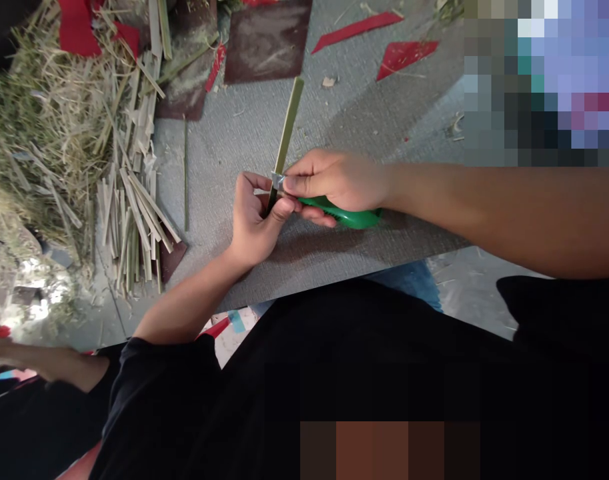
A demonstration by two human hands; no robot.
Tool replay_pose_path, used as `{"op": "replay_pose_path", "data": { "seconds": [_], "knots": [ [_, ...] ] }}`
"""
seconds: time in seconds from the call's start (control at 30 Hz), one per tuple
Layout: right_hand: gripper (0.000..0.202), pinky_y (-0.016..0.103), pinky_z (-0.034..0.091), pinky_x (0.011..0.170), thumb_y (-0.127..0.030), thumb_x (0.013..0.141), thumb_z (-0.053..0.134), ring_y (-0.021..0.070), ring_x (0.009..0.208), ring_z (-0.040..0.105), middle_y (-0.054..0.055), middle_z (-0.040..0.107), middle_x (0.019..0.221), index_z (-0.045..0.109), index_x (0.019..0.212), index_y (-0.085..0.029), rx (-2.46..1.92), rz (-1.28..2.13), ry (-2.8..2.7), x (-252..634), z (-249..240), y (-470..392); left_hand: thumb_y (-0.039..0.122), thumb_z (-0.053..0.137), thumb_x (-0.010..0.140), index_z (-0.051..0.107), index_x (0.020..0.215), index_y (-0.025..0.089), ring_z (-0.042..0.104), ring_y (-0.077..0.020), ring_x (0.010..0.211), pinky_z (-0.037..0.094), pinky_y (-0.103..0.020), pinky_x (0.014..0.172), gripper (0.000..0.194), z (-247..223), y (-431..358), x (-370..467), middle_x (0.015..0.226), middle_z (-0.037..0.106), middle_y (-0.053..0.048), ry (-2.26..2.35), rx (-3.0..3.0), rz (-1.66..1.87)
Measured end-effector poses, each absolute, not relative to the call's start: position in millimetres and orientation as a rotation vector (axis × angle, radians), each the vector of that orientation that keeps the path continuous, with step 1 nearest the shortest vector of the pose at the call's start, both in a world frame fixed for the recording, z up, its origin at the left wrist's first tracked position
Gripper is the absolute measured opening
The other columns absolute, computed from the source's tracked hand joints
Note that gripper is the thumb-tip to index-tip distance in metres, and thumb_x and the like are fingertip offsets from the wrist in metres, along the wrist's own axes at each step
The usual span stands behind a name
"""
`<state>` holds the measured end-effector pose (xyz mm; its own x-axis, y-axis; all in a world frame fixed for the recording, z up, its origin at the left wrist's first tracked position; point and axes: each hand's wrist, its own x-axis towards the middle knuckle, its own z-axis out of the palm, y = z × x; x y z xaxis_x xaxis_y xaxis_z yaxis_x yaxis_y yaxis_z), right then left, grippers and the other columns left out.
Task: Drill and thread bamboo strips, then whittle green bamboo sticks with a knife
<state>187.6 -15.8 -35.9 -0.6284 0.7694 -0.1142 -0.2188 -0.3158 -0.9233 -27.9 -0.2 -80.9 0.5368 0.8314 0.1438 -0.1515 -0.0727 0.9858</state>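
My left hand (258, 223) is closed, its thumb and fingers pinching the lower part of a flat, pale green bamboo-like strip (289, 127). The strip stands slantwise, its free end pointing away from me over the table. Wrapped round a green-handled utility knife (357, 219), my right hand (341, 180) presses its thumb by the metal head. That metal head (278, 180) lies against the strip, just above my left fingers. Both hands almost touch there. Part of the handle and the strip's lower end are hidden by my fingers.
A bundle of cut strips (137, 230) lies left on the grey table (209, 200), beside a heap of shavings (69, 113). Dark brown squares (267, 43) and red scraps (357, 32) lie at the back. Another person's arm (59, 363) shows at lower left.
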Motion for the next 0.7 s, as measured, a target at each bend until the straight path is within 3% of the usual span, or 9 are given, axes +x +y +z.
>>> {"op": "replay_pose_path", "data": {
  "seconds": [0.17,0.3,0.53,0.7],
  "knots": [
    [0.055,0.022,0.041,0.04,-0.06,0.113,0.077,0.011,0.041,0.056,-0.002,0.058,0.059,0.065,0.082,-0.016,-0.681,2.136,-1.289,190.5,-38.2,-14.4,0.064,0.1,0.086,0.046,0.114,0.028,0.064,-0.0088,0.052,0.041,-0.023,0.051,0.071,-79.6,-0.5,-29.0,0.071,0.073,0.011,0.557,1.443,0.87],
    [0.055,0.022,0.041,0.039,-0.061,0.113,0.077,0.0114,0.041,0.054,-0.003,0.056,0.059,0.064,0.083,-0.017,-0.615,2.275,-1.233,191.2,-38.9,-14.4,0.07,0.104,0.076,0.047,0.112,0.028,0.068,-0.0109,0.053,0.041,-0.024,0.051,0.079,-77.4,-2.4,-27.6,0.066,0.068,0.012,0.588,1.442,0.879],
    [0.056,0.021,0.041,0.04,-0.061,0.117,0.071,0.0097,0.043,0.051,-0.002,0.053,0.06,0.065,0.084,-0.015,-0.679,2.224,-1.249,187.5,-33.5,-18.1,0.072,0.098,0.084,0.042,0.108,0.028,0.063,-0.008,0.051,0.035,-0.023,0.048,0.075,-80.5,-5.6,-27.0,0.067,0.066,0.012,0.685,1.51,0.913],
    [0.055,0.022,0.039,0.04,-0.056,0.118,0.07,0.0099,0.042,0.05,-0.002,0.051,0.059,0.061,0.08,-0.017,-0.766,2.036,-1.182,181.7,-33.0,-22.7,0.073,0.097,0.083,0.042,0.107,0.028,0.067,-0.009,0.056,0.04,-0.023,0.052,0.075,-85.3,-2.0,-27.7,0.071,0.068,0.011,0.706,1.464,0.98]
  ]
}}
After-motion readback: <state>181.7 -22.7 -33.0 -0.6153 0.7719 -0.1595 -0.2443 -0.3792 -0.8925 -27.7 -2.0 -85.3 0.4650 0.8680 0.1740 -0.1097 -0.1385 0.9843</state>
